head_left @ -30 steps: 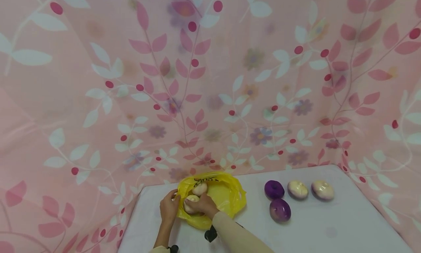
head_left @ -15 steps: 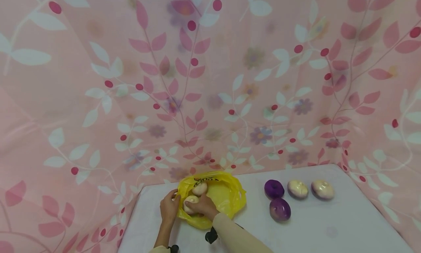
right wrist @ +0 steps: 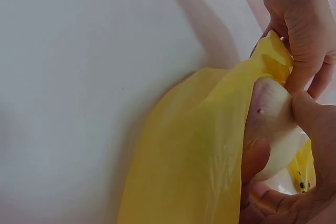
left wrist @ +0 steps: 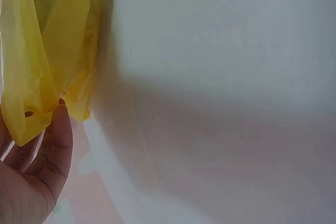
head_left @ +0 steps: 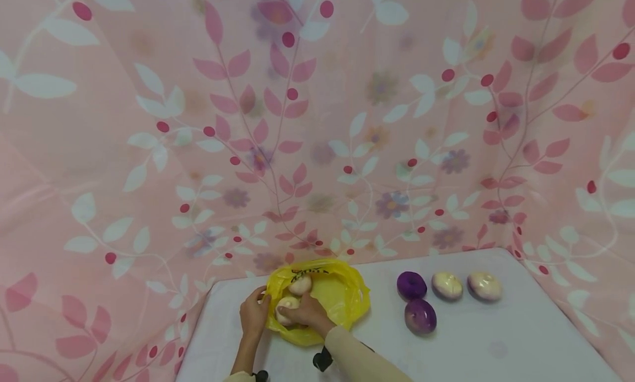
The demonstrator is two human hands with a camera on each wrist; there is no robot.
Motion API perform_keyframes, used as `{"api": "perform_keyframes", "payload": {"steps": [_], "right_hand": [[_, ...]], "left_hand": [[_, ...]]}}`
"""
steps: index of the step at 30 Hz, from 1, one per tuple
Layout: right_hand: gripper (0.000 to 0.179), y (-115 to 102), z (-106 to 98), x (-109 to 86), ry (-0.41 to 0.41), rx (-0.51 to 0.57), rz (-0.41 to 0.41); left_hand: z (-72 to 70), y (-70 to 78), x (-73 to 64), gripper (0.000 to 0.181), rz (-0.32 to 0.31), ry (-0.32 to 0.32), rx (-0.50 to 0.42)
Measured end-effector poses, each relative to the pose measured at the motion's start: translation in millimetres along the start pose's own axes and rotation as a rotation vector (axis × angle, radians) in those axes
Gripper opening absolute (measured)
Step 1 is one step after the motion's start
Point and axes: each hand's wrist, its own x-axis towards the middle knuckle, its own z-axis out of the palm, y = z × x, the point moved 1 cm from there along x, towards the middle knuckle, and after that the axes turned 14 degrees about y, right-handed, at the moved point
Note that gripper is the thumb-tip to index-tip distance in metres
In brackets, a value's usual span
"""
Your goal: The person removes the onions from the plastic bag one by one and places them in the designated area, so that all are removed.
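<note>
Left hand point(head_left: 254, 314) fingers pinch the rim of the yellow bag point(head_left: 358, 305) by the worktop point(head_left: 471, 349)'s back edge, right hand point(head_left: 313, 314) fingers grip a pale vegetable point(head_left: 286, 303) inside (second one point(head_left: 300, 284) just behind), bare gap rightward to purple vegetables point(head_left: 412, 285).

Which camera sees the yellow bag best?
The head view: nearly all the bag shows, open mouth included. The left wrist view has just a part, at the left hand; the right wrist view has its side up close, cut off below.
</note>
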Motion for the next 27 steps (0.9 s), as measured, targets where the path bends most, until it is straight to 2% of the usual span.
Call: {"api": "perform_keyframes", "payload": {"steps": [5,10,16,23,27], "right_hand": [[0.1,1.9,-4.9,-0.4,0.005,0.011,-0.024],[0.093,5.5,-12.4,-0.2,0.007,0.026,-0.049],[0.081,6.3,-26.9,-1.9,0.016,-0.021,-0.118],[0.076,4.1,-44.3,-4.4,0.024,-0.064,-0.147],[0.071,7.7,-51.6,-4.0,0.046,-0.11,-0.165]], "left_hand": [[-1.2,1.4,-1.1,0.024,0.01,0.012,-0.006],[-2.3,3.3,-1.9,0.024,-0.001,0.015,-0.003],[-1.9,3.1,-2.4,0.024,-0.025,-0.002,0.013],[-1.4,1.7,-2.2,0.023,0.004,0.023,0.001],[-1.2,2.1,-2.3,0.024,-0.006,0.016,-0.002]]}}
